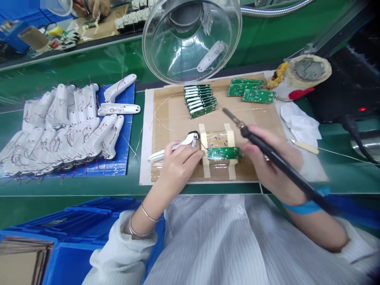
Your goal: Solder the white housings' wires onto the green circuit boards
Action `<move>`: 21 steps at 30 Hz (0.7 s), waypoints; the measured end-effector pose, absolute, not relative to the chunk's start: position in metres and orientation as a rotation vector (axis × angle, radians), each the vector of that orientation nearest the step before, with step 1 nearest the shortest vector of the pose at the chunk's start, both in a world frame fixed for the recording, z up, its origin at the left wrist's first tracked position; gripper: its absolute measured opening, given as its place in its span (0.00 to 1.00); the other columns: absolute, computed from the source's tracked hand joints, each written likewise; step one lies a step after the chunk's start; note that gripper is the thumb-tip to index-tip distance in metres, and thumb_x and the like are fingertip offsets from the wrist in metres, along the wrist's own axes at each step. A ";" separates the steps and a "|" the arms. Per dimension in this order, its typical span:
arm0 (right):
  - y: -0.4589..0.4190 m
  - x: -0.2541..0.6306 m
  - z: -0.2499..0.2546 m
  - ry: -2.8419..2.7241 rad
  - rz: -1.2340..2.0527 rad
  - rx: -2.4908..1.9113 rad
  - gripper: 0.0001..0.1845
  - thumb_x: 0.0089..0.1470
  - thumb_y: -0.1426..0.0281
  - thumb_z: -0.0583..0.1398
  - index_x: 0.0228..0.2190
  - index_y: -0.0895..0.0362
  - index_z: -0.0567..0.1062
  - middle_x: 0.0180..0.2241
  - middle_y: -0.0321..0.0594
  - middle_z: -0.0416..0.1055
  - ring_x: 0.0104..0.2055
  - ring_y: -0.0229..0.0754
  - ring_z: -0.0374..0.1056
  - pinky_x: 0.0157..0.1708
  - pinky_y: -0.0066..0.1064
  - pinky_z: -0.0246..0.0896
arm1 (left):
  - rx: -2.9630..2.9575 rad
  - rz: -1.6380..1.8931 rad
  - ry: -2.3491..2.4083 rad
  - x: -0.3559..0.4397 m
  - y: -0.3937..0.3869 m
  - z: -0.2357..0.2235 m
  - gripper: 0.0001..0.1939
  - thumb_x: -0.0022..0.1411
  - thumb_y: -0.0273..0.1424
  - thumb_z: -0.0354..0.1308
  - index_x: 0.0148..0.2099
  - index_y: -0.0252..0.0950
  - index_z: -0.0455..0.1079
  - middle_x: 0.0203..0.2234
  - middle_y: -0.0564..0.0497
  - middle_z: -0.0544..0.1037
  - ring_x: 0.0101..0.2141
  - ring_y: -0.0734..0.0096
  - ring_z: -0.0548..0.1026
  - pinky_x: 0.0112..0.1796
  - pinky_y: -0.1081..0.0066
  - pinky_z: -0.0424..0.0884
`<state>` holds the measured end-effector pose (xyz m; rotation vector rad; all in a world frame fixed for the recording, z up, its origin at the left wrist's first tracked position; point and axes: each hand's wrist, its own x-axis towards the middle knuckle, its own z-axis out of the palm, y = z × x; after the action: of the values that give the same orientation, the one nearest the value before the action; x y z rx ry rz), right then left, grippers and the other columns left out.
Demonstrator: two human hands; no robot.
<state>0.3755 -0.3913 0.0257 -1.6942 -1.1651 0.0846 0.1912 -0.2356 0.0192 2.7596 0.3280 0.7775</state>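
My left hand (181, 162) is closed over a white plastic housing (190, 139), which lies tilted on the cardboard mat. A thin dark wire runs from the housing's black-rimmed end toward a green circuit board (224, 153). That board rests on a taped-down holder (216, 138), just right of my left fingertips. In my right hand (273, 166) is a black soldering iron (267, 150). Its tip points up and left, above the mat and apart from the board.
White housings with wires (59, 130) crowd a blue sheet at left. Upright green boards (200, 101) and flat ones (252, 91) stand behind the holder. A clear funnel-shaped hood (191, 39) hangs overhead. White tissue (299, 120) and a pale-handled tool (305, 146) lie at right.
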 end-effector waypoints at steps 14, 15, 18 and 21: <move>-0.373 0.385 0.010 -0.935 -0.032 -1.412 0.13 0.62 0.63 0.59 0.28 0.55 0.77 0.25 0.36 0.74 0.22 0.32 0.64 0.18 0.27 0.55 | 2.801 0.823 0.331 0.198 -0.233 0.015 0.05 0.68 0.29 0.59 0.40 0.43 0.76 0.41 0.52 0.79 0.43 0.67 0.71 0.49 0.61 0.60; -0.374 0.384 0.011 -0.984 -0.018 -1.394 0.12 0.61 0.64 0.59 0.29 0.55 0.77 0.25 0.36 0.74 0.23 0.33 0.65 0.19 0.27 0.56 | 2.795 0.824 0.358 0.199 -0.233 0.016 0.05 0.68 0.29 0.60 0.39 0.43 0.76 0.43 0.51 0.78 0.46 0.65 0.70 0.52 0.58 0.60; -0.376 0.384 0.012 -1.077 0.056 -1.363 0.08 0.61 0.69 0.59 0.31 0.55 0.77 0.26 0.37 0.75 0.24 0.33 0.65 0.21 0.28 0.58 | 2.767 0.780 0.416 0.201 -0.232 0.019 0.06 0.68 0.31 0.59 0.40 0.44 0.77 0.49 0.48 0.74 0.53 0.60 0.66 0.61 0.48 0.53; -0.378 0.386 0.011 -1.120 0.088 -1.398 0.06 0.60 0.71 0.59 0.33 0.55 0.77 0.27 0.36 0.75 0.24 0.33 0.65 0.23 0.28 0.58 | 2.753 0.719 0.461 0.203 -0.229 0.021 0.06 0.69 0.32 0.58 0.40 0.44 0.76 0.52 0.49 0.72 0.56 0.59 0.65 0.63 0.44 0.49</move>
<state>0.3856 -0.3782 0.0111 -1.3982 -1.1204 0.0877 0.2034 -0.2291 0.0212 2.7531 0.4614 0.7186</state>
